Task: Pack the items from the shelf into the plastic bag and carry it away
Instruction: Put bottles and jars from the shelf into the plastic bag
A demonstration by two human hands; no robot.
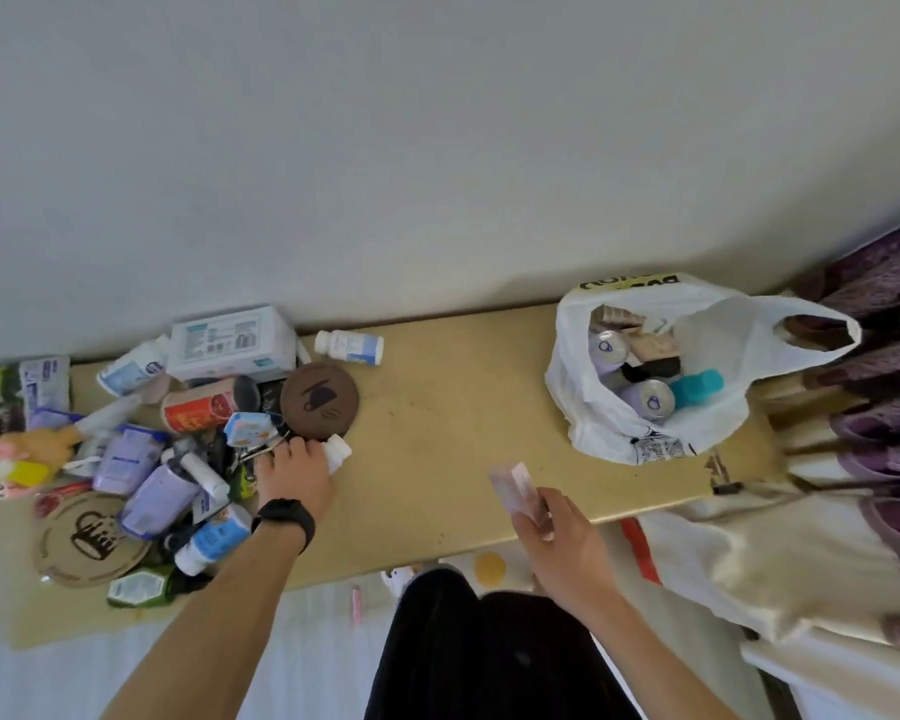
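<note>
A white plastic bag [640, 433] stands open at the right end of the tan shelf [453, 439], with cans, small boxes and a teal bottle inside. At the left end lies a pile of bottles, tubes and packets [178, 449]. My left hand [294, 475] reaches to the pile's right edge and grips a small white bottle [338, 452]. My right hand [552, 532] hovers over the shelf's front edge, holding a small pale pink box [515, 483] upright, left of the bag.
A brown round lid [319, 400] and a white bottle [349, 347] lie near the wall. A round cardboard coaster [89, 537] sits at the front left. Purple patterned fabric [884, 366] and cream cloth [749, 558] lie to the right. Bare shelf separates pile and bag.
</note>
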